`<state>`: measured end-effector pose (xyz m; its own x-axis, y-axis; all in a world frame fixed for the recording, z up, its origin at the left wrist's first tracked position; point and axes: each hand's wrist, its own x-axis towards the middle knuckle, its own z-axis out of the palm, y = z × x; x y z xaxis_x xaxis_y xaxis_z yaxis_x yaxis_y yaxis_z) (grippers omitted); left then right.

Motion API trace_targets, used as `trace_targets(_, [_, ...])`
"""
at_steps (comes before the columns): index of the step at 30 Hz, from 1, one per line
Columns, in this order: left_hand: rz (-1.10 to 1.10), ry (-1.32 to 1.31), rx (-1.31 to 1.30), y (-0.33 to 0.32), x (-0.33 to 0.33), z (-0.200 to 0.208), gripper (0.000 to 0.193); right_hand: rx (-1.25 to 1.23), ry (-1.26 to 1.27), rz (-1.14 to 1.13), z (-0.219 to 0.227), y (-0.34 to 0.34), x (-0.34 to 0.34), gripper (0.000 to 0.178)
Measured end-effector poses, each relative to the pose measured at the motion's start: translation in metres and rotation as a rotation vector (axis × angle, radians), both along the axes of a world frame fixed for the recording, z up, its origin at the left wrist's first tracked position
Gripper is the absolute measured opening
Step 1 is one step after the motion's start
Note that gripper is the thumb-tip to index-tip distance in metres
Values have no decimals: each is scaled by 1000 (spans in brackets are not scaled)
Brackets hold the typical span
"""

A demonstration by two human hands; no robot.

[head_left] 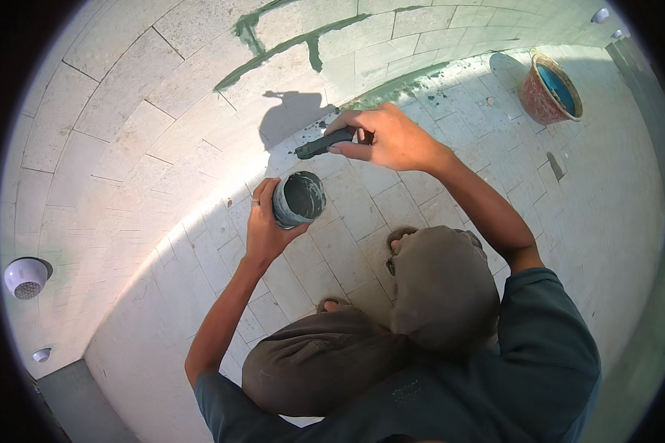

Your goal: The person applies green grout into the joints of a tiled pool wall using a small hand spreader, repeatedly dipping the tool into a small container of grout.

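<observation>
My left hand [264,229] is wrapped round the side of a small round tub [281,210] smeared with grey paste. Inside it the dark green-grey paste [301,193] shows, with the tub's mouth turned up toward me. Above and to the right of the tub, my right hand [395,139] pinches a short, dark, flat spreader [319,146] between thumb and fingers. Green-grey paste coats its tip, which points left and stays apart from the tub. What the spreader is made of cannot be told.
Ahead, the tiled wall [192,96] carries dark green paste [288,46] along some joints. Paste spots dot the tiled floor [443,125] by its base. A reddish bucket [541,100] with a blue inside stands far right. White round fittings [26,279] stick out at left.
</observation>
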<state>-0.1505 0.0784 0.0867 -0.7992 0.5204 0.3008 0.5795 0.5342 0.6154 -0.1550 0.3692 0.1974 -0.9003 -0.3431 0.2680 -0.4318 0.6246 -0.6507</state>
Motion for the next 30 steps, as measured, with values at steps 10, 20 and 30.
trace_targets(10, [-86,131,-42,92,-14,19,99,420,65,155,-22,39,18,27])
trace_targets(20, [-54,35,-252,171,-10,24,82,193,-210,157,-96,85,11,22])
trace_targets(30, [-145,-37,-174,170,-28,-5,101,142,-231,64,-100,94,14,20])
